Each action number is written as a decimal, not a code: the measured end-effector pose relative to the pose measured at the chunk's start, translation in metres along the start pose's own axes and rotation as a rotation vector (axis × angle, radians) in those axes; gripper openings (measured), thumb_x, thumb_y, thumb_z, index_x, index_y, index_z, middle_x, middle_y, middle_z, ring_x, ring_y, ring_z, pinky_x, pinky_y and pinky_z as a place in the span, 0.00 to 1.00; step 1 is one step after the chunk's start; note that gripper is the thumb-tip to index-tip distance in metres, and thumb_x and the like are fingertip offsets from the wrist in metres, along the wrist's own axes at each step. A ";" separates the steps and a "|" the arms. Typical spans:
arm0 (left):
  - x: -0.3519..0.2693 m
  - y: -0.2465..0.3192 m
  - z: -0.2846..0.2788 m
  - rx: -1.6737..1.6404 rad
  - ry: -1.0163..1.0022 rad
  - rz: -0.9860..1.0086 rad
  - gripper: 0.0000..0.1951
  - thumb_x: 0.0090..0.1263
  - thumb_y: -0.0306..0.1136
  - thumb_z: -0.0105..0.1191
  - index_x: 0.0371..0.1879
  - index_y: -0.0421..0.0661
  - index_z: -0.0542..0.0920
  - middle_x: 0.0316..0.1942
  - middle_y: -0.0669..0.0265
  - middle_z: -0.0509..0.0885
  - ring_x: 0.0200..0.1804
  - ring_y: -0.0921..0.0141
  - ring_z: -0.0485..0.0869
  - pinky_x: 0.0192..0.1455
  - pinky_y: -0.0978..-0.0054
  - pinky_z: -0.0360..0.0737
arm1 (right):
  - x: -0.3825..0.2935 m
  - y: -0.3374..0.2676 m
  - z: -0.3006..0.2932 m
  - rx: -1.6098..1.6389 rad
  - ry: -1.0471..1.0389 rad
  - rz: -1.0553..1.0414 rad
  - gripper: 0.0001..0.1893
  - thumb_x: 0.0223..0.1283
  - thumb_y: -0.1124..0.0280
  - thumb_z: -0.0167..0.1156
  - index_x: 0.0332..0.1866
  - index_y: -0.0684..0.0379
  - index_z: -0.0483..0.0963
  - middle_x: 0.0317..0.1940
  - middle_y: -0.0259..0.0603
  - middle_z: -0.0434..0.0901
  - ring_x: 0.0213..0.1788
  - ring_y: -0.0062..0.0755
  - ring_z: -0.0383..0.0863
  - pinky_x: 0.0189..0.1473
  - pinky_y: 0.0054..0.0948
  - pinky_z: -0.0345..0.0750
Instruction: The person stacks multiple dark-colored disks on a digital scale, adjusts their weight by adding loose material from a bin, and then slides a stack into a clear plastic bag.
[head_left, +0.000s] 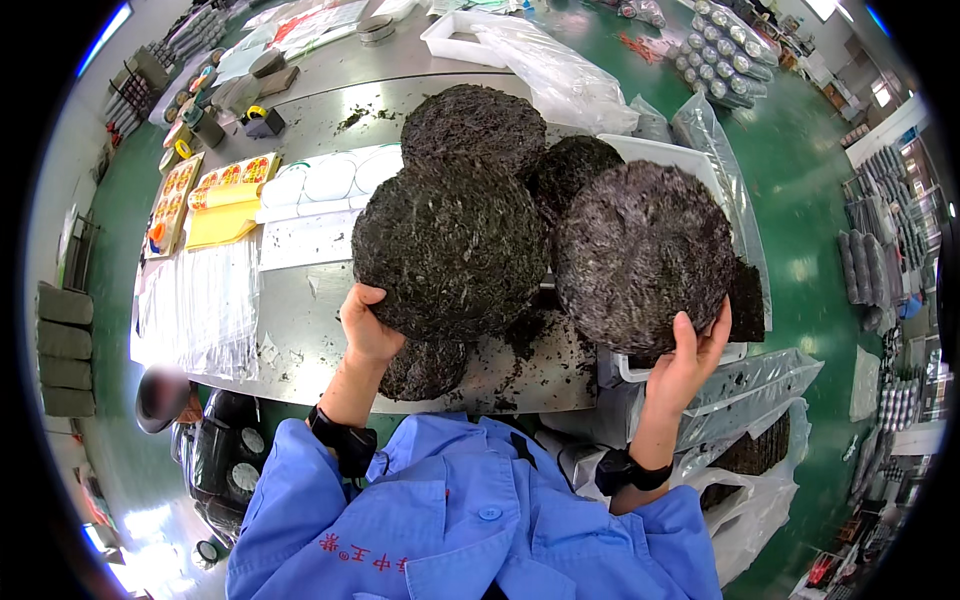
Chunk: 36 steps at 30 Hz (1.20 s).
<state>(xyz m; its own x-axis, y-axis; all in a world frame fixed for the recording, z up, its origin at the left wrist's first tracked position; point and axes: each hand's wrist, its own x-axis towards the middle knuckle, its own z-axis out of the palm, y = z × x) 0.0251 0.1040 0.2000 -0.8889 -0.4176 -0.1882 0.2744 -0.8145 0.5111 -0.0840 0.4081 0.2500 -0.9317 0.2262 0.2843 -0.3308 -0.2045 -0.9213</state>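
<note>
My left hand (369, 328) grips the lower left edge of a round, dark green cake of dried seaweed (450, 251), thumb on its face. At the lower right rim of a purplish-brown round seaweed cake (643, 255), my right hand (684, 360) has its thumb in front. Both cakes are raised, faces towards me, side by side. Behind them, another round cake (474, 124) and a smaller dark piece (576, 169) show partly. Below the left cake, part of a dark round piece (426, 369) lies near the table's front edge.
A white plastic bin (694, 156) stands behind the right cake, with clear plastic bags (750, 390) around it. Seaweed crumbs lie on the steel table (480, 390). Leftwards are clear sleeves (201, 311), a yellow sheet (219, 225), sticker sheets (174, 196) and a tape dispenser (262, 122).
</note>
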 end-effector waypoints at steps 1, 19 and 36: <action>0.001 0.001 -0.002 -0.003 0.017 0.012 0.27 0.51 0.29 0.42 0.54 0.36 0.71 0.49 0.52 0.78 0.50 0.55 0.79 0.56 0.57 0.76 | 0.003 0.000 -0.003 0.087 0.019 0.056 0.32 0.56 0.80 0.57 0.67 0.66 0.56 0.60 0.45 0.68 0.58 0.34 0.70 0.60 0.31 0.67; 0.020 -0.042 0.070 1.030 -0.467 0.481 0.35 0.52 0.33 0.59 0.62 0.44 0.62 0.71 0.55 0.55 0.74 0.56 0.48 0.73 0.61 0.42 | -0.019 0.058 -0.016 0.447 -0.121 0.379 0.26 0.64 0.80 0.49 0.68 0.61 0.56 0.61 0.40 0.66 0.60 0.31 0.71 0.61 0.31 0.71; 0.029 -0.095 0.056 0.469 -0.188 -0.153 0.38 0.63 0.26 0.57 0.70 0.43 0.52 0.69 0.61 0.57 0.69 0.68 0.58 0.69 0.71 0.56 | -0.003 0.049 -0.003 0.006 -0.166 0.316 0.32 0.56 0.76 0.60 0.66 0.65 0.57 0.59 0.43 0.66 0.60 0.34 0.68 0.61 0.30 0.65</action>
<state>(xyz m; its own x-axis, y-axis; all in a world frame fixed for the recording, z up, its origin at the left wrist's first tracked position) -0.0470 0.1916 0.1933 -0.9683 -0.1932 -0.1584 -0.0191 -0.5748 0.8181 -0.0967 0.4003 0.2029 -0.9997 -0.0065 0.0253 -0.0229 -0.2457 -0.9691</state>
